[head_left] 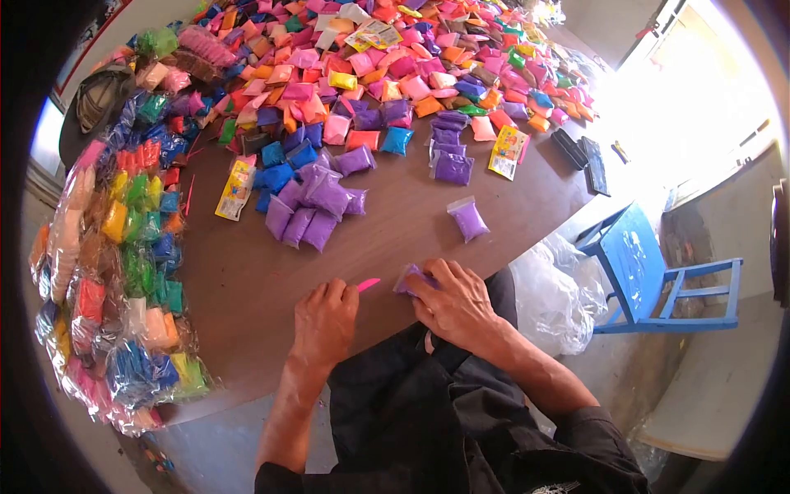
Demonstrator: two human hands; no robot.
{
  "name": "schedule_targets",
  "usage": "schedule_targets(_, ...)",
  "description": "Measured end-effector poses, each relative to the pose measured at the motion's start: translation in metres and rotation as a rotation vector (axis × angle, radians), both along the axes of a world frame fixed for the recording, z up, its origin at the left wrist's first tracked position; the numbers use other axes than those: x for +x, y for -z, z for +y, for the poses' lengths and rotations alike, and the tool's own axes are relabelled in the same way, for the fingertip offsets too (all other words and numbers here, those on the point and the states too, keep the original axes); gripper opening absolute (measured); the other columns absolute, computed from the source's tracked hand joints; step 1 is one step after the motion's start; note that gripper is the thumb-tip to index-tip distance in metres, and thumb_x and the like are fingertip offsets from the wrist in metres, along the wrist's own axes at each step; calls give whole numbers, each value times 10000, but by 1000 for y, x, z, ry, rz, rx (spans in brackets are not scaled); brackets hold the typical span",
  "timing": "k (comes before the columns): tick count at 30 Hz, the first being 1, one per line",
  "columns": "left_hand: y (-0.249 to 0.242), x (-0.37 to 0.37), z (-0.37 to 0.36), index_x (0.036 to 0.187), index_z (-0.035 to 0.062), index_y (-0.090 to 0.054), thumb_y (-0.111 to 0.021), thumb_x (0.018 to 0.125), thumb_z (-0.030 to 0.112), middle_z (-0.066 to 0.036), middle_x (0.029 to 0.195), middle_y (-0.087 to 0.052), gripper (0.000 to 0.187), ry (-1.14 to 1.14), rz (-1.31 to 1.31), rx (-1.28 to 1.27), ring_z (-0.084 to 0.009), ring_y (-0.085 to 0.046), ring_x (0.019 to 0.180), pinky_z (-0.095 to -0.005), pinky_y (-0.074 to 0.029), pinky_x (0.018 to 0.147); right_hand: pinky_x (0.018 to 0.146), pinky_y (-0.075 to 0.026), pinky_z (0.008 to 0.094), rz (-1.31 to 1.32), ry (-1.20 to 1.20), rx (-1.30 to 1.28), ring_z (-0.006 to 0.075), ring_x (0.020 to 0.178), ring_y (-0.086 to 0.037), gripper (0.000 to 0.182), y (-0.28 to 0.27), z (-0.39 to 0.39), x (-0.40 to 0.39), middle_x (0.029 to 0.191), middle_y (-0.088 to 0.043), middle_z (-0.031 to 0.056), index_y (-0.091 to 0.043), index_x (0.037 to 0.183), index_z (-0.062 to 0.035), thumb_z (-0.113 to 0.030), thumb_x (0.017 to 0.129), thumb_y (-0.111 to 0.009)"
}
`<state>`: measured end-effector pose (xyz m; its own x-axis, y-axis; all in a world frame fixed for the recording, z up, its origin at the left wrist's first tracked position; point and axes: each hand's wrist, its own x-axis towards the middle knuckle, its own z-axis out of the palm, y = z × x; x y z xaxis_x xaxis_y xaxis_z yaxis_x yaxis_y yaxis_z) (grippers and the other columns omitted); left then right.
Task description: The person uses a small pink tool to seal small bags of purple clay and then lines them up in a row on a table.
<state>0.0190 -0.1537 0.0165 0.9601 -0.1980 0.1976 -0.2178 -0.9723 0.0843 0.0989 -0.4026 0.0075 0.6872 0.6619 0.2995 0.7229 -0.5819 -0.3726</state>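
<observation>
Gripping a pink plastic knife (369,285), my left hand (324,323) is curled closed, its blade poking out toward my right hand (453,301). That one is partly closed, fingers bent over a purple clay packet (408,278) at the table's (247,329) near edge. Just beyond it lies a single purple packet (469,220) — and beyond my left hand, a heap of purple packets (317,206).

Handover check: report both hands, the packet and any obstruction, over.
Left hand holds pink tool. Right hand grips purple packet. Loose packet beyond, touching neither hand.
</observation>
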Motion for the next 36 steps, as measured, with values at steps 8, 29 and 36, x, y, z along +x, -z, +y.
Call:
schedule_targets(8,-9,13,1,1002,69,-732,-793,839,33,-93,1000,-722,178,24,154,124,-271,-756,1001,-402,-622,849,822,-573,464,-15,13,-87,309,1001,-651,255,-5,6,1,1095,-567,114,-715,1118,-108,-136,871,-774)
schedule_targets(29,9,35,-40,1056,86,-681,-680,1050,179,-168,927,-747,94,-72,112,-468,-431,-735,845,-549,-559,724,905,-596,453,25,79,-100,315,1152,-636,438,3,4,-8,1218,-594,108,-735,1265,-143,-157,834,-810)
schedule_targets(36,18,50,-43,1014,66,-696,-690,1071,193,-186,904,-746,139,-3,137,-538,-435,-734,864,-531,-552,703,911,-600,461,40,78,-68,323,1158,-635,459,8,2,-7,1226,-603,108,-740,1285,-138,-173,834,-815)
